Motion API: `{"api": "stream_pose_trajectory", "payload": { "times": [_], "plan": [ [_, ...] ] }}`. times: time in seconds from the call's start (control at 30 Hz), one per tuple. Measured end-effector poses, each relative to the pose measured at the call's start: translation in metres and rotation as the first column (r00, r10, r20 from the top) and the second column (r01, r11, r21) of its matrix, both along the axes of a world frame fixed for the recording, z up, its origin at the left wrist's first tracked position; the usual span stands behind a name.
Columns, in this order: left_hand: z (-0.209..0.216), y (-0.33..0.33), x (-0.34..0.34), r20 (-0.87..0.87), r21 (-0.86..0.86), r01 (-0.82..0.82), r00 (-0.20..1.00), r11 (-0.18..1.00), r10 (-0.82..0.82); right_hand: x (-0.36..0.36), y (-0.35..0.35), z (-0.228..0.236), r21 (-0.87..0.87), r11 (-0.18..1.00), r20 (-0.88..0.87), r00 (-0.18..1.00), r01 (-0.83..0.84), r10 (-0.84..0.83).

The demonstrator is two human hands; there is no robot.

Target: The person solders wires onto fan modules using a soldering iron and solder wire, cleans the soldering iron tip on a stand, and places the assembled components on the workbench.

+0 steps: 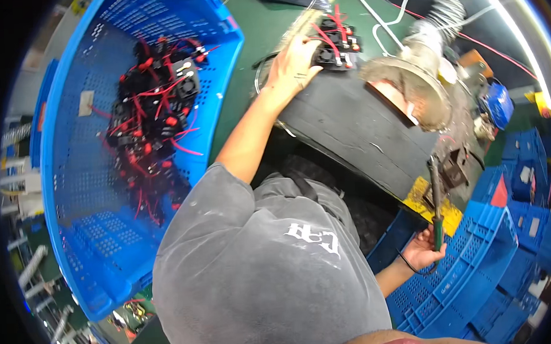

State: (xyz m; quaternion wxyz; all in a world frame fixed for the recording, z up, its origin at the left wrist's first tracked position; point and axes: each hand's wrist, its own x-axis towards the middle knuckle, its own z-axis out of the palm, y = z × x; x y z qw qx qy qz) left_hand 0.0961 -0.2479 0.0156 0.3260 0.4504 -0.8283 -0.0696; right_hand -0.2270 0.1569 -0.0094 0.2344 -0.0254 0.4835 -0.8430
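Observation:
My left hand (292, 63) reaches over the far edge of the black work surface, its thumb and fingers apart. It is beside a group of small black fan modules (337, 43) with red wires, and its fingertips come close to or touch the nearest one. Low on the right, my right hand (421, 250) is closed around the dark green handle of a soldering iron (437, 223). The iron points up and away from me, its tip end near a brown metal holder (454, 169).
A large blue crate (226, 94) on the left holds a heap of similar modules. A fume extraction hood (410, 92) with a flexible duct hangs over the black board (359, 122). Blue baskets (458, 274) stand at right, beside a yellow plate (452, 216).

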Motion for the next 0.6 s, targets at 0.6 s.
{"api": "stream_pose_trajectory", "payload": {
  "times": [0.6],
  "plan": [
    [0.06,0.069,0.143,0.502,-0.401,-0.788,0.237,0.467,0.831,-0.003,-0.032,0.007,0.06,0.997,0.033,0.998,-0.056,0.054]
  ]
}}
